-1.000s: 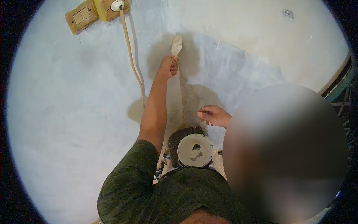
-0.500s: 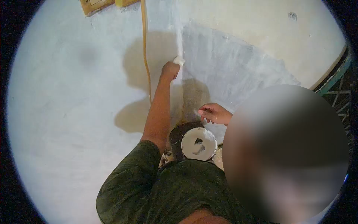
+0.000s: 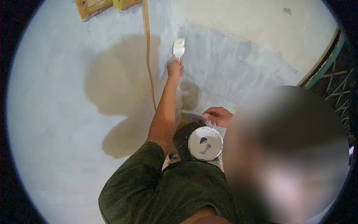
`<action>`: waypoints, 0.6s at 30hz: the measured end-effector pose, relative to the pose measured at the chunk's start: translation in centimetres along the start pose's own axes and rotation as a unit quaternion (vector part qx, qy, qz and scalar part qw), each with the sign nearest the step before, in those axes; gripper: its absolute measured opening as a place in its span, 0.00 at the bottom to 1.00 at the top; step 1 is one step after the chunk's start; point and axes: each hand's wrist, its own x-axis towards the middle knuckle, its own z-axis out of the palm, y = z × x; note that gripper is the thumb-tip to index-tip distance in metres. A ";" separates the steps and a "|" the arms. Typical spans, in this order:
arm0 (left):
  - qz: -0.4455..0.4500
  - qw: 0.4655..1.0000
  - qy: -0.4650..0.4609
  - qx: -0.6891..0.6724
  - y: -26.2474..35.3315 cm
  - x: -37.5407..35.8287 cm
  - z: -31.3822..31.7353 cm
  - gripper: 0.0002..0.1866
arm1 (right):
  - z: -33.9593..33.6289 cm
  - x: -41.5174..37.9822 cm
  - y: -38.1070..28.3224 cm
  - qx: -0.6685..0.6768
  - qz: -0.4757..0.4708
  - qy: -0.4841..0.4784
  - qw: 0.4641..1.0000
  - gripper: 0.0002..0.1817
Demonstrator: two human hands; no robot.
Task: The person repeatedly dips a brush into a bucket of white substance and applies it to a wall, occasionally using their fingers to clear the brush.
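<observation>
Brush (image 3: 179, 47), white-coated, held in left hand (image 3: 174, 69), projecting above it

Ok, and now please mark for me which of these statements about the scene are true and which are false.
1. The left hand grips a brush. True.
2. The head of the brush points down into the round tub. False: it points up, away from the tub.
3. An orange-yellow cable hangs to the left of the brush in the picture. True.
4. The right hand holds a second brush. False: no tool shows in it.
5. The sleeve on the left arm is dark green. True.
6. The switch plate is at the upper right of the picture. False: it is at the upper left, partly cut off by the edge.
</observation>
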 end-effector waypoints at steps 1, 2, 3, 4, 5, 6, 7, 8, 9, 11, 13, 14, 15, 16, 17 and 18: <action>-0.006 1.000 0.003 0.017 -2.2 1.0 -0.6 0.16 | 0.2 -0.1 0.5 0.009 0.004 0.006 1.000 0.16; -0.050 0.999 0.002 -0.001 -4.6 1.9 -1.3 0.16 | 0.3 -0.4 0.7 0.010 0.006 0.012 1.000 0.16; -0.094 0.995 0.001 -0.020 -6.8 2.6 -1.8 0.17 | 0.3 -0.6 0.7 0.000 0.024 0.014 1.000 0.16; -0.143 0.989 -0.024 -0.023 -8.2 2.6 -2.6 0.17 | 0.3 -0.7 0.8 -0.010 0.044 0.015 0.999 0.16; -0.193 0.980 -0.048 -0.027 -9.7 2.7 -3.5 0.17 | 0.2 -0.8 1.3 -0.003 0.057 0.011 0.998 0.16; -0.199 0.978 -0.050 -0.029 -11.6 3.0 -4.2 0.17 | 0.4 -1.2 1.6 -0.002 0.063 0.013 0.998 0.16; -0.199 0.980 -0.023 -0.010 -13.5 3.7 -4.9 0.16 | 0.6 -1.4 1.9 0.011 0.076 0.017 0.997 0.17; -0.197 0.980 0.003 0.009 -15.0 4.5 -5.5 0.16 | 0.5 -1.4 2.0 0.024 0.088 0.021 0.996 0.20; -0.200 0.980 0.002 0.008 -16.8 5.4 -6.8 0.16 | 0.6 -1.3 2.0 0.025 0.092 0.022 0.995 0.20; -0.279 0.959 -0.047 0.013 -20.0 6.4 -9.4 0.18 | 0.9 -1.5 2.3 0.022 0.083 0.026 0.996 0.18; -0.285 0.950 0.023 0.125 -22.1 6.1 -10.0 0.14 | 0.9 -1.2 2.0 0.008 0.076 0.016 0.997 0.19; -0.281 0.926 0.090 0.236 -22.9 5.9 -10.3 0.12 | 1.1 -1.2 1.8 -0.011 0.063 0.007 0.998 0.19; -0.282 0.926 0.092 0.235 -22.8 5.4 -10.6 0.12 | 1.3 -1.0 2.0 0.017 0.062 0.005 0.998 0.19; -0.251 0.930 0.067 0.260 -22.4 5.2 -10.9 0.12 | 1.5 -0.8 2.0 0.017 0.061 0.003 0.998 0.19; -0.218 0.933 0.043 0.284 -21.9 5.2 -11.1 0.13 | 1.6 -0.5 1.9 0.015 0.074 -0.008 0.997 0.18; -0.217 0.933 0.044 0.284 -21.5 5.8 -11.2 0.13 | 1.7 -0.4 1.7 0.014 0.087 -0.019 0.996 0.18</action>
